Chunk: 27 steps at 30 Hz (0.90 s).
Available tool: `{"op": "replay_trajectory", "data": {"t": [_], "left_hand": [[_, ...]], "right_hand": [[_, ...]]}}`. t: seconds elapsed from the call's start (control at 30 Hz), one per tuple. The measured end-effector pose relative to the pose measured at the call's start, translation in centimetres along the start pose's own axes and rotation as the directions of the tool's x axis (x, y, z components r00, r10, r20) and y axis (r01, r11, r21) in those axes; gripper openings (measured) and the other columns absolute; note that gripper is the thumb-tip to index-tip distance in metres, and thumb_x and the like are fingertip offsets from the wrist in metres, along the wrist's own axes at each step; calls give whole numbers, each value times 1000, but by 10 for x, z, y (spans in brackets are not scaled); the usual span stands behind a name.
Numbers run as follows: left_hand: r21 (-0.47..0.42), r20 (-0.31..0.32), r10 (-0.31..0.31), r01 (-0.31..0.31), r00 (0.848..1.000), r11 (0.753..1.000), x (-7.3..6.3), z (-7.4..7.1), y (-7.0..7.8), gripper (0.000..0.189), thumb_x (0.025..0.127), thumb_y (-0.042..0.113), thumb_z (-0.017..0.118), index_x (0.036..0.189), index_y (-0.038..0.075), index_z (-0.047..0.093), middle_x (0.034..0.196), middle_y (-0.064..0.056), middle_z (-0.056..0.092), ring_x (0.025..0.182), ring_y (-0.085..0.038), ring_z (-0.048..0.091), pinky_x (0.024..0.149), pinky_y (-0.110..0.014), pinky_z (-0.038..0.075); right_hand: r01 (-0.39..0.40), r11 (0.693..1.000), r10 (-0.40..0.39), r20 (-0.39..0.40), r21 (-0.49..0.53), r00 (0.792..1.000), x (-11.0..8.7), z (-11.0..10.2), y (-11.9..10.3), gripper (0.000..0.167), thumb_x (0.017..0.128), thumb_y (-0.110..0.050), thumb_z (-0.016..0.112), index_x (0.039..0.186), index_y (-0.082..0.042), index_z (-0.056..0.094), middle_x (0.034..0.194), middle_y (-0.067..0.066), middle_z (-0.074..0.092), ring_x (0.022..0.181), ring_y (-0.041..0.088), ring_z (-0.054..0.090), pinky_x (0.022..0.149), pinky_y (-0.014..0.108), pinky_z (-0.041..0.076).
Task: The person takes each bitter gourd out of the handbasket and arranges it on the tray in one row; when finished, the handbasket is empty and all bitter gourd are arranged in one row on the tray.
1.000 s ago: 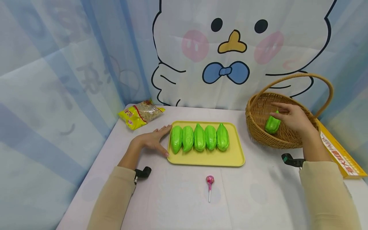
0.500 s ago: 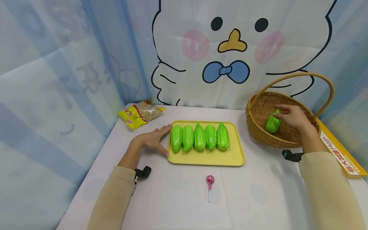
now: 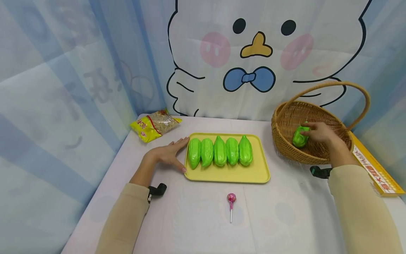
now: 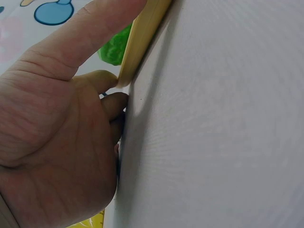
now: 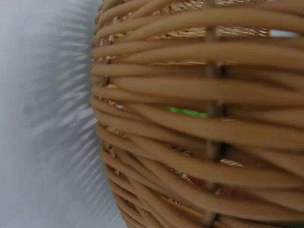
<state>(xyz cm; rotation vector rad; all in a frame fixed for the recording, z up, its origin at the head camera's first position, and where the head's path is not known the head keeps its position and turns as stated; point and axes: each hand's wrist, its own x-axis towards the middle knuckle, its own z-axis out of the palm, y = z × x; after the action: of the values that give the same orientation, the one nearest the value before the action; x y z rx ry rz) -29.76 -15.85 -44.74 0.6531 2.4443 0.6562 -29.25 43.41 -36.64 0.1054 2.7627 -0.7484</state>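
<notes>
On the yellow tray (image 3: 228, 176), several green bumpy bitter melons (image 3: 220, 151) lie side by side. My left hand (image 3: 166, 155) is spread at the tray's left edge, with thumb and fingertips touching the rim; the left wrist view shows its palm (image 4: 52, 137) beside the tray wall (image 4: 145, 38). At the right, my right hand (image 3: 323, 135) reaches inside a wicker basket (image 3: 285, 150), its fingers and thumb round the upper part of another green bitter melon (image 3: 299, 138). Basket weave (image 5: 199, 85) fills most of the right wrist view and hides that hand.
A pink lollipop (image 3: 231, 206) lies in front of the tray. At the back left is a yellow snack packet (image 3: 155, 126). A flat yellow box (image 3: 379, 169) lies beside the basket, whose tall handle (image 3: 364, 93) arches above my right hand.
My right hand has lowered inside the basket, and its fingers have come down onto the bitter melon there. My left hand and the tray have stayed in place.
</notes>
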Motion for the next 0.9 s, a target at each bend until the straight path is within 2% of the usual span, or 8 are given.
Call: {"op": "replay_trajectory", "data": {"t": [0.17,0.3,0.37,0.43,0.5,0.53,0.77,0.9], "left_hand": [[-8,-1,-4,4,1000,1000,0,-1,0,143,66,64,91,169,31,-3,177,1,-4,162,-39,-5,130,-63,2],[-9,-1,-3,3,1000,1000,0,-1,0,143,66,63,91,169,31,-3,177,0,-4,162,-39,-5,130,-62,1],[-9,1,0,0,1000,1000,0,-1,0,144,66,64,91,169,30,-3,177,0,-4,163,-38,-5,131,-61,1],[-10,3,3,-2,1000,1000,0,-1,0,144,66,63,92,169,30,-3,177,0,-4,163,-37,-5,131,-61,1],[-10,2,5,-5,1000,1000,1,-1,0,143,66,63,92,169,30,-2,177,0,-4,163,-36,-5,131,-60,1],[-9,1,6,-6,1000,1000,1,-1,0,143,66,63,92,169,30,-2,177,1,-4,163,-36,-5,131,-60,1],[-2,4,2,-2,1000,1000,1,0,0,143,67,63,91,169,30,-3,177,1,-4,163,-36,-5,131,-59,1],[2,4,-1,1,1000,1000,1,0,1,143,66,64,91,169,30,-3,177,1,-4,163,-35,-5,132,-59,1]], "right_hand": [[-2,1000,2,19,-6,1000,2,4,2,69,110,-34,50,163,1,24,161,46,11,144,63,22,107,72,37],[-3,1000,3,24,-6,1000,2,7,2,69,110,-32,52,162,2,23,159,48,10,139,59,28,101,65,41],[-6,1000,6,25,-6,1000,1,8,1,69,109,-31,53,162,2,23,159,48,10,142,62,25,108,69,39],[-14,1000,14,22,-10,1000,1,9,1,70,108,-32,55,162,1,23,160,47,9,144,65,20,114,74,32],[-20,1000,20,14,-11,1000,1,10,0,71,108,-33,56,162,1,25,160,47,9,145,67,14,115,78,25],[-19,1000,19,8,-13,1000,0,10,0,71,108,-33,56,162,1,26,160,47,10,145,67,14,115,78,26],[0,1000,0,-19,-17,1000,-1,12,-2,67,106,-31,59,158,3,34,158,47,17,138,63,29,103,69,41],[13,1000,-13,-25,3,1000,0,12,-2,65,106,-28,59,157,3,35,156,47,21,130,57,39,93,57,49]]}}
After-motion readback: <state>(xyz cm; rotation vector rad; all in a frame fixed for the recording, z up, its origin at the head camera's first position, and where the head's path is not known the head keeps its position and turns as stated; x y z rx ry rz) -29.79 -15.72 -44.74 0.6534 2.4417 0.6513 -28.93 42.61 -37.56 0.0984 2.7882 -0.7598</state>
